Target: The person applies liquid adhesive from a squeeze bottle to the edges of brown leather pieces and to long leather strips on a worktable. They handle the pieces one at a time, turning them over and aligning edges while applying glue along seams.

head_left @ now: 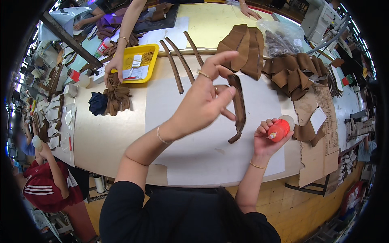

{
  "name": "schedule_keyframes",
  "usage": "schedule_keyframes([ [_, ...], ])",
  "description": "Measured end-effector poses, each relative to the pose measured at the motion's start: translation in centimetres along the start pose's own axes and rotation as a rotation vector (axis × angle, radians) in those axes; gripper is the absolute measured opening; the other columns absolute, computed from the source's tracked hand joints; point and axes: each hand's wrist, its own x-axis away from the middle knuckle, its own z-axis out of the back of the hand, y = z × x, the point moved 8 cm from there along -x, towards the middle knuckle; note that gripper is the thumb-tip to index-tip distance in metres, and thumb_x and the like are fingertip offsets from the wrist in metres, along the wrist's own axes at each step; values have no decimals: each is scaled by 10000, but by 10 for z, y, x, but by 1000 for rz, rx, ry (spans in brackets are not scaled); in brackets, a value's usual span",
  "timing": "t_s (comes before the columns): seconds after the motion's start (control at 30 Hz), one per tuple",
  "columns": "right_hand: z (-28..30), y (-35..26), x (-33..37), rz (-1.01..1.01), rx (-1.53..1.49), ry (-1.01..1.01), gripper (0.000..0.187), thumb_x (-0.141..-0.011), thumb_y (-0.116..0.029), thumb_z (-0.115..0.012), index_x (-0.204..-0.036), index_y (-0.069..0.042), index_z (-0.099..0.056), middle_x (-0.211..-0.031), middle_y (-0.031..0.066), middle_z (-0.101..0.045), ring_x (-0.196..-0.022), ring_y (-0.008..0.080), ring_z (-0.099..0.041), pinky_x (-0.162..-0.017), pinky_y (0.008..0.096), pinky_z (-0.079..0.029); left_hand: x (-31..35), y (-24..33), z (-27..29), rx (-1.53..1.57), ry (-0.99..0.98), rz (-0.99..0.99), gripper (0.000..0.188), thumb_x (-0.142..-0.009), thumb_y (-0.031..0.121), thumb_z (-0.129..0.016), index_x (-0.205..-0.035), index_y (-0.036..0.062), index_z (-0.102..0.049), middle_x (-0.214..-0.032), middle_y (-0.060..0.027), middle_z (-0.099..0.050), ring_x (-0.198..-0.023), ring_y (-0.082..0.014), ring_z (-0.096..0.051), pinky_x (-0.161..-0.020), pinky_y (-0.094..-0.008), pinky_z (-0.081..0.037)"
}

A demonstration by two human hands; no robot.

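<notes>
My left hand [198, 101] is raised over the middle of the table, pinching a narrow dark brown strip [240, 107] between thumb and fingers. The strip hangs down, and its lower end curls toward the left. To the right, my right hand [264, 141] is wrapped round a squeeze bottle [279, 129] with a red top and a pale body, its nozzle tilted toward me. Beneath both hands lies a large white sheet [194, 150]. Beyond my left hand, several similar brown strips [174, 69] lie side by side, running away from me.
A co-worker's hand [114, 67] grips a bundle of brown pieces [117, 97] beside a yellow tray [154, 60]. Brown panels [243, 46] and a ruffled brown pile [293, 75] lie at the far right. Cardboard [324, 158] covers the right edge. Another person [52, 182] works at left.
</notes>
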Motion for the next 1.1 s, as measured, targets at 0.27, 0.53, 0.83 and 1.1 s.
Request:
schedule_keyframes([
  [0.27,1,-2,0,9,13,8,647,-791,-667,-585,-965,-43,-561,-769,54,-530,-638,154,-449,-528,257,-416,-72,-83,99,-137,164,-58,600,-887,-29,-488,-1414,115,-240,-1081,-115,-418,-898,-168,-582,-635,-309,-627],
  [0.53,4,0,-3,-1,29,9,641,-798,-660,-580,-976,-45,-556,-779,57,-530,-642,160,-455,-531,260,-419,-100,-90,164,-229,292,-53,604,-883,-20,-494,-1415,125,-247,-1034,-91,-454,-890,-167,-582,-635,-304,-627],
  [0.83,6,2,-3,-5,36,8,628,-803,-634,-595,-972,-30,-559,-788,62,-535,-654,159,-489,-538,260,-432,-125,-113,208,-342,360,-17,602,-861,-11,-504,-1399,113,-267,-1061,-112,-443,-851,-180,-608,-594,-288,-619],
  [1.1,11,4,-7,-10,56,52,649,-802,-654,-580,-975,-29,-572,-778,65,-541,-644,161,-482,-531,260,-427,-149,-127,242,-413,371,6,615,-834,-23,-514,-1390,108,-288,-1062,-113,-461,-863,-181,-604,-577,-309,-621],
])
